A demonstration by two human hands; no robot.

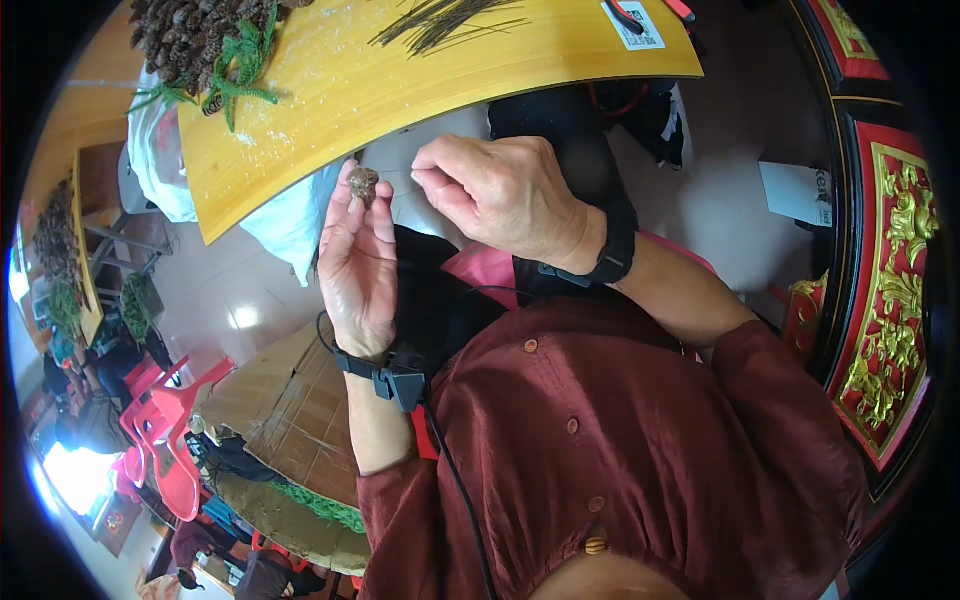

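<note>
A small brown pine cone (362, 186) is pinched upright between the thumb and fingers of my left hand (358, 275), just off the table's near edge. To its right hovers my right hand (510, 195), apart from the cone, with thumb and forefinger pressed together. Whatever those fingertips hold, if anything, is too small to make out. On the yellow table (330, 115) lie a heap of pine cones (185, 45), a green artificial sprig (243, 60) and a loose bunch of thin dark wires (445, 25).
A red-and-black-handled tool (622, 14) lies on a white printed label (645, 30) at the table's far right. Cardboard (290, 410) and a pink plastic chair (170, 440) stand left of me. A carved red-and-gold panel (885, 290) rises on the right. People sit farther off at lower left.
</note>
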